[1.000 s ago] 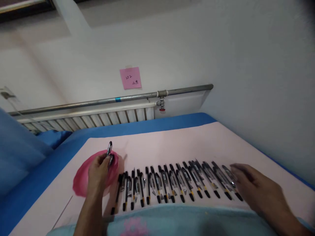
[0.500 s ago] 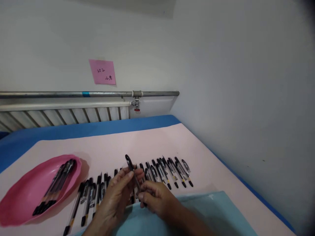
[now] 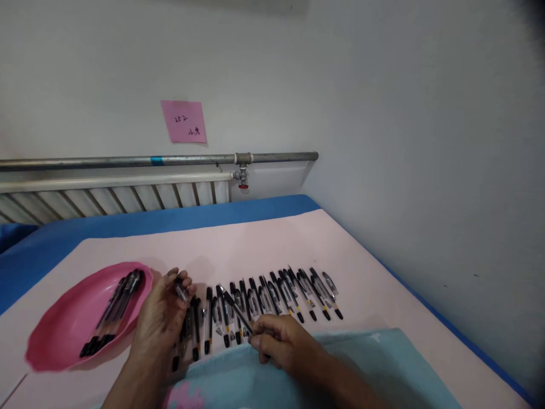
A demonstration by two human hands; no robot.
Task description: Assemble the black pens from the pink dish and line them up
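Note:
My right hand (image 3: 279, 341) is closed around the lower part of a black pen (image 3: 236, 309), whose narrow end points up and to the left. To its left, my left hand (image 3: 159, 312) is raised beside the pink bowl, fingers curled around a small clear and dark piece that looks like a pen cap (image 3: 181, 289). Between and beyond my hands, several pen barrels (image 3: 208, 321) with black ends lie in a slanting row. Clear caps (image 3: 330, 282) and small metal tips (image 3: 218, 330) lie among them. Part of the row is hidden behind my left hand.
A pink oval bowl (image 3: 51, 335) with several assembled pens (image 3: 113, 315) in it stands at the left. A light blue cloth (image 3: 374, 363) covers the near edge of the pink tabletop (image 3: 238, 238). Walls, a radiator (image 3: 102, 201) and pipes bound the back and right.
My left hand has moved away from the pen to the left, now with the cap in its fingers. My right hand still holds the pen. The view has shifted slightly left.

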